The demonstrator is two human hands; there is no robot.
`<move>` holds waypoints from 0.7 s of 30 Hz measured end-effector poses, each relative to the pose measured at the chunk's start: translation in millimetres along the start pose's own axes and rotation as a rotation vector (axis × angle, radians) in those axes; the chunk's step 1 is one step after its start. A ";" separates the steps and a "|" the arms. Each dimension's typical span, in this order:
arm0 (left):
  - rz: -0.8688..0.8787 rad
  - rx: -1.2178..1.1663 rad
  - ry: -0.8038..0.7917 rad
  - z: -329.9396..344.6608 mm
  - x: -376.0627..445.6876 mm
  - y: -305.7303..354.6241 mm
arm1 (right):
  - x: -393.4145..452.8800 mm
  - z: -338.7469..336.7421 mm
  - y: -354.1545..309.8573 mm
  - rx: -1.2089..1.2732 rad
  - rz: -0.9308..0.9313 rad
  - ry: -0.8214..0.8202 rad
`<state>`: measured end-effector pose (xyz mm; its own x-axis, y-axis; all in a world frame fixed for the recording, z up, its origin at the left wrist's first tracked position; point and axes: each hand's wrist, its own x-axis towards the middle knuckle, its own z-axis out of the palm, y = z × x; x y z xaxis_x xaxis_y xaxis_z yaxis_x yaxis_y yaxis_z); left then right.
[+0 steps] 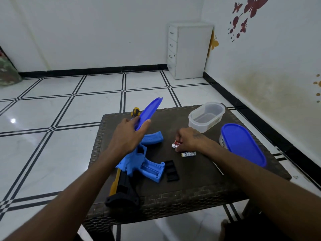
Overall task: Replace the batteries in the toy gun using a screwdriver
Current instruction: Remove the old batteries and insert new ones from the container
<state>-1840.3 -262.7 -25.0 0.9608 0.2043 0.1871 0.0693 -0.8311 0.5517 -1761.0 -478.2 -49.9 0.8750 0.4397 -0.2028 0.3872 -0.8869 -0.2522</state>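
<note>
A blue toy gun (137, 162) with a black and yellow stock lies on the dark wicker table (199, 188), its grip battery bay open. The black battery cover (171, 170) lies just right of the grip. My left hand (126, 136) holds a blue container lid (149, 111) tilted up above the gun. My right hand (188, 139) pinches red-and-white batteries (175, 144) on the table. One more battery (189, 154) lies loose beside that hand. A yellow-and-black screwdriver handle (135, 111) peeks out behind the lid.
An open clear plastic container (206, 116) stands at the table's back right. A second container with a blue lid (243, 143) stands at the right edge. A thin metal rod (218, 168) lies near my right forearm. White drawers (189, 51) stand by the far wall.
</note>
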 end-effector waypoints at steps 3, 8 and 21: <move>-0.008 -0.007 -0.004 0.3 0.0 0.5 | 4.5 1.3 1.0 0.024 -0.011 0.020; -0.021 -0.002 -0.004 2.4 1.3 2.3 | 6.0 2.5 1.6 -0.024 -0.057 0.057; -0.045 0.011 -0.004 6.2 5.2 -0.4 | 28.8 -66.7 93.1 0.021 0.219 0.383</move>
<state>-1833.7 -264.5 -29.2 0.9578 0.2394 0.1590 0.1153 -0.8269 0.5504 -1680.4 -557.6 -16.1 0.9818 0.1541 0.1108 0.1784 -0.9483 -0.2623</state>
